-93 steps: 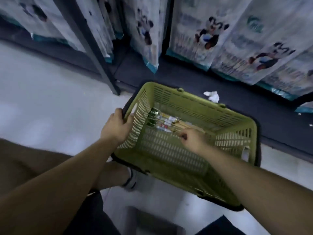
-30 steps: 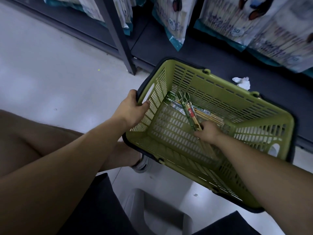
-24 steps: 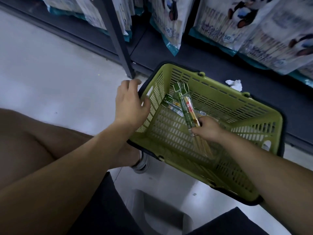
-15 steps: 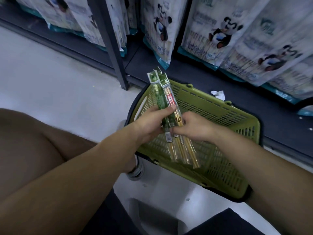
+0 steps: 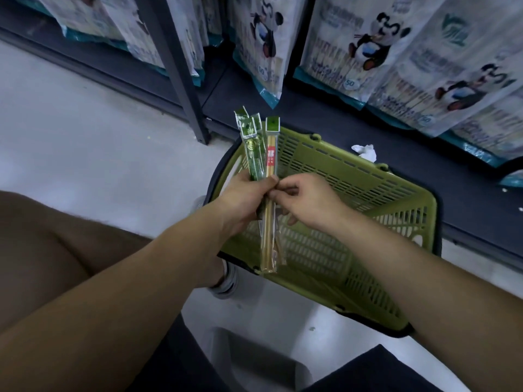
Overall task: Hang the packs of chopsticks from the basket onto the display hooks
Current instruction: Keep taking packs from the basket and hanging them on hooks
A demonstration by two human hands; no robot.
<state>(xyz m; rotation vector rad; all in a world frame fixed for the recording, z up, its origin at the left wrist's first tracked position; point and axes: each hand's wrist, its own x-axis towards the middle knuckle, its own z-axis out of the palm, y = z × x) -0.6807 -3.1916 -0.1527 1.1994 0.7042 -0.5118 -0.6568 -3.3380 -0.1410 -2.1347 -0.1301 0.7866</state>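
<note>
While the left hand point(image 5: 243, 202) grips a small fan of packs of chopsticks point(image 5: 264, 154) at mid-length, upright above the green basket point(image 5: 339, 171), the right hand point(image 5: 308, 202) pinches the edge of the red-labelled pack between thumb and forefinger, its other fingers curled. Item: about three slim clear sleeves, green header cards uppermost. Location: over the basket's left end, in front of panda-print bags point(image 5: 365, 46) on a dark shelf. Step in hand, as judged: separating one pack for hanging. Method advised: draw that pack clear by its edge, header card up so its hole meets a hook squarely, with the others held firm. No hook is in view.
</note>
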